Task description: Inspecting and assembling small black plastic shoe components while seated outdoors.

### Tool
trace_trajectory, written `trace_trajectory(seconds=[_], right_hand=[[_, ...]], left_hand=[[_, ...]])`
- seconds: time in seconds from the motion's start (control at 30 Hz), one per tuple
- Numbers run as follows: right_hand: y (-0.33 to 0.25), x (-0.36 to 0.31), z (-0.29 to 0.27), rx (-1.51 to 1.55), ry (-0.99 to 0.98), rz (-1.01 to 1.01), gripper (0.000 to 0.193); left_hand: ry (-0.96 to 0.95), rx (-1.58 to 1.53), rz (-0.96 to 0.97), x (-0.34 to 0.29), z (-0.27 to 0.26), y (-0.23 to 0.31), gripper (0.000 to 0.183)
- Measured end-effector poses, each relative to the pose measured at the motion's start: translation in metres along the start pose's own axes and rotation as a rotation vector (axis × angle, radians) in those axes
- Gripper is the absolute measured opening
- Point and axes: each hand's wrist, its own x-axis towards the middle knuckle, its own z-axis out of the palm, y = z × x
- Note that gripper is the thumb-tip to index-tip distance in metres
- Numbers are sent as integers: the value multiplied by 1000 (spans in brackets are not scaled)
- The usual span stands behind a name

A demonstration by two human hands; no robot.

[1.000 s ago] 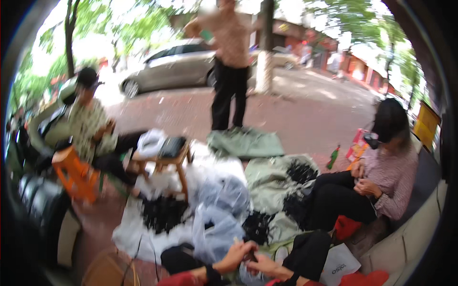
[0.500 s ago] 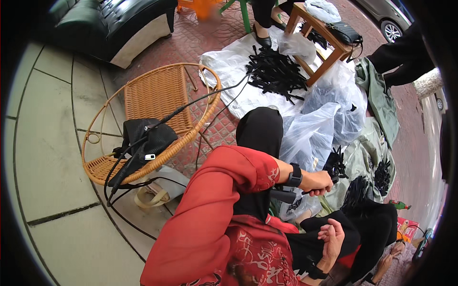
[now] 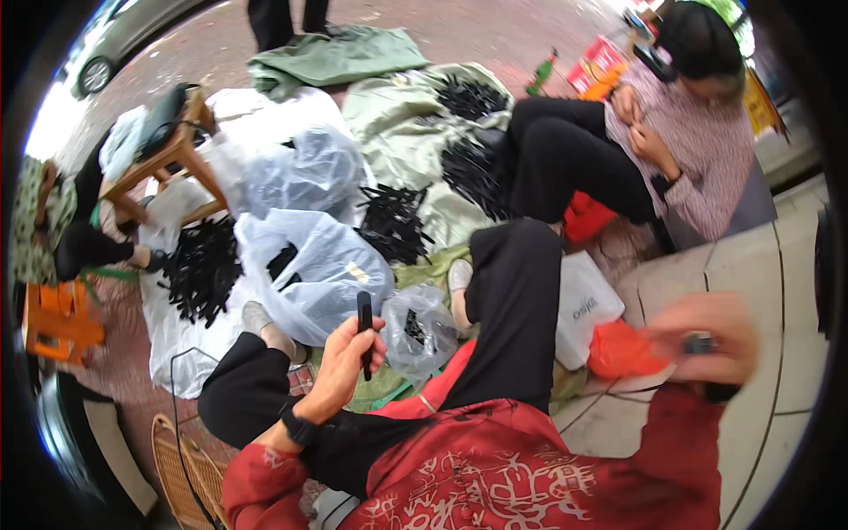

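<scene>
My left hand (image 3: 336, 367) is raised before my left knee, its fingers closed round a slim black strip (image 3: 365, 334) held nearly upright. Far out to the right, my right hand (image 3: 720, 331) is smeared by motion beside a red-orange plastic bag (image 3: 623, 350). A small dark thing (image 3: 699, 343) shows at its fingers; whether they grip it I cannot make out. Between my legs stands a small clear bag (image 3: 419, 331) with black pieces in it. Just beyond my left hand lies a big translucent bag (image 3: 322, 274).
Piles of black strips (image 3: 203, 269) lie on white and green sheets ahead. A wooden stool (image 3: 181, 155) stands far left, an orange stool (image 3: 62, 322) nearer. To the right sits a co-worker (image 3: 680, 150), hands together. A white bag (image 3: 583, 305) is by my right leg.
The view has swung to the right. My right hand has moved from near my lap out to the right. My left hand now holds the black strip upright in front of me.
</scene>
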Motion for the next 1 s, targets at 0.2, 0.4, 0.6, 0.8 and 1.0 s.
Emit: trace_trajectory(seconds=[0.2,0.4,0.6,0.8,1.0], right_hand=[[54,-16,25,342,493,-165,15],[163,209,81,768,301,211,22],[294,229,246,810,-225,584,23],[247,278,275,783,-214,298,24],[192,295,298,689,-77,18,26]], left_hand=[[-378,481,29,17,21,16,25],[23,15,-99,72,-14,35,22],[148,-206,125,79,-39,53,23],[663,-128,232,78,-110,28,26],[926,-193,95,41,-182,0,22]])
